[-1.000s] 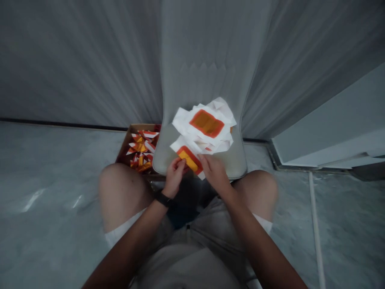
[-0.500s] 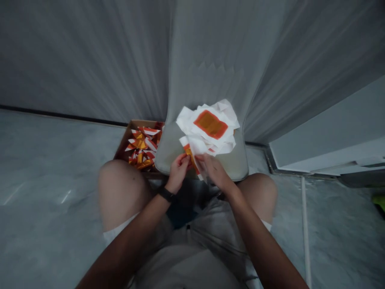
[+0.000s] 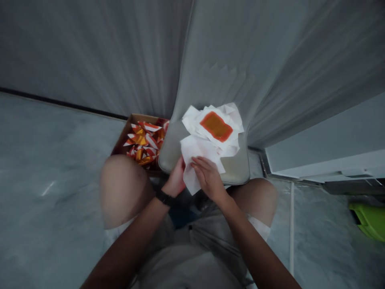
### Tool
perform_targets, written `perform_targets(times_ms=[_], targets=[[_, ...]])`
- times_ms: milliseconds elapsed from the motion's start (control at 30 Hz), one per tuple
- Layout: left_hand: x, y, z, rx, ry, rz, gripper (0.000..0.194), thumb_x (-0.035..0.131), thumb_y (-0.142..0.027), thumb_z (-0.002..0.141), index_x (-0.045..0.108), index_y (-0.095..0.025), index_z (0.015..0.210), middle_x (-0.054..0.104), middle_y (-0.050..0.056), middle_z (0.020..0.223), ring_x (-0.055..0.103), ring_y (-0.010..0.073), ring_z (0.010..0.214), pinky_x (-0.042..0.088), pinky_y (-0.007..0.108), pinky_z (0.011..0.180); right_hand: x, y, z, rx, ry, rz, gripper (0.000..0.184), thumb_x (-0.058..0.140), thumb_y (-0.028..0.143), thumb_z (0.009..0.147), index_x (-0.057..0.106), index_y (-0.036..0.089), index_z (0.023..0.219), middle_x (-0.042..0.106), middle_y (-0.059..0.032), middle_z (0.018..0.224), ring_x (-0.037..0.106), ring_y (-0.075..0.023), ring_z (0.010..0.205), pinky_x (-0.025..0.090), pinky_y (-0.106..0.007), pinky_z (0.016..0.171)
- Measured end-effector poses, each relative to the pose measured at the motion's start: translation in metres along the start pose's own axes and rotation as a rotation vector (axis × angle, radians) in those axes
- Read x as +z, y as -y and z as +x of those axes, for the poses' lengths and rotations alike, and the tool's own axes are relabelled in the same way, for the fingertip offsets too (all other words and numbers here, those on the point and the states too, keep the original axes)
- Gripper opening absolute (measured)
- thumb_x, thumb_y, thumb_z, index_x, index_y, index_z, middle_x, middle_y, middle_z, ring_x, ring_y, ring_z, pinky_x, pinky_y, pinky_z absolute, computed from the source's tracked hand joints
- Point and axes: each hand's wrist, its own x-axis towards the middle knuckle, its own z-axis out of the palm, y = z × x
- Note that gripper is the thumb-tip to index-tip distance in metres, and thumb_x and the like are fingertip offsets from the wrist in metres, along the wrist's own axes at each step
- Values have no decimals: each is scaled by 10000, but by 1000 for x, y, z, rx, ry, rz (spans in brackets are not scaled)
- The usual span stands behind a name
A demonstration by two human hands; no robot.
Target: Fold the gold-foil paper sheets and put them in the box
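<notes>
A square white paper sheet (image 3: 198, 146) lies spread over the front of the chair seat, its plain side up. My left hand (image 3: 177, 176) grips its left edge, fingertips partly hidden behind the paper. Across the sheet rests my right hand (image 3: 209, 176), its fingers stretched out against the surface. Just beyond is a loose stack of white papers (image 3: 192, 116). The top one has an orange-gold rectangle with a red border (image 3: 216, 126).
A cardboard box (image 3: 122, 138) of folded red, white and gold paper pieces (image 3: 144, 138) stands left of the grey chair (image 3: 171, 154). Grey curtains (image 3: 120, 52) hang behind. At the right are a white cabinet panel (image 3: 331, 140) and a green object (image 3: 371, 220).
The sheet, earlier folded up with its orange-gold side showing, is now opened out white side up. My right hand has moved over it. The view has shifted slightly.
</notes>
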Motion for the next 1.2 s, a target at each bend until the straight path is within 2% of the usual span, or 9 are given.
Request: perform_targets(times_ms=[100,267,400,600,667,800,1000,1100,1200], targets=[[2,-15,-5,-107,128,-136,572,549,-667,903,728,-158,1093,763,136,1092,677,335,1139,567,487,963,6,0,2,33,-63,-42,309,492,321,1058,769,220,1151,740,-76,1266,622,-247,1250,486,-450,1087],[-2,-22,-7,-64,97,-81,799,496,-864,818,734,-160,1113,751,165,1085,673,351,1144,566,489,962,15,-3,13,47,-12,-142,256,539,275,1024,767,227,1131,748,-82,1228,654,-262,1171,503,-455,1033],[-16,-19,9,82,22,100,452,792,-552,748,760,-187,1012,769,88,1051,704,283,1084,558,384,988,30,-6,17,28,4,-176,295,513,242,1028,730,193,1220,710,-120,1296,628,-265,1221,481,-442,1068],[-36,-39,33,294,42,769,207,742,-364,804,770,-163,847,749,90,820,713,296,915,572,371,886,66,-16,10,84,12,-158,342,508,201,1018,666,153,1318,670,-146,1347,608,-263,1248,470,-423,1082],[-35,-46,33,435,-16,951,222,749,-285,783,762,-146,956,744,116,924,698,321,1018,535,398,990,74,-15,9,105,7,-184,332,512,208,1019,666,159,1309,672,-141,1340,594,-279,1251,465,-446,1074],[-34,-52,21,782,-352,1304,689,701,-233,821,505,-99,1468,479,225,1518,382,400,1472,280,543,1240,78,-5,14,150,2,-243,294,503,209,1018,691,180,1241,676,-154,1310,585,-302,1222,474,-472,1027],[-49,-41,17,789,186,1611,491,523,-233,954,574,-188,1440,501,132,1560,380,319,1508,288,499,1266,68,-19,14,194,-128,-227,307,503,209,978,707,144,1198,678,-184,1245,600,-301,1158,477,-467,1019],[-60,-35,23,775,213,1591,512,566,-298,946,580,-171,1442,513,145,1554,364,338,1519,283,523,1267,57,-38,11,337,-320,-226,380,516,296,973,679,114,1264,700,-204,1172,632,-315,1091,497,-487,977],[-69,-36,29,782,239,1538,566,601,-343,933,554,-180,1472,523,141,1548,369,334,1519,275,522,1272,43,-48,14,378,-281,-60,413,540,409,980,703,119,1226,759,-158,1012,689,-276,906,550,-399,836]])
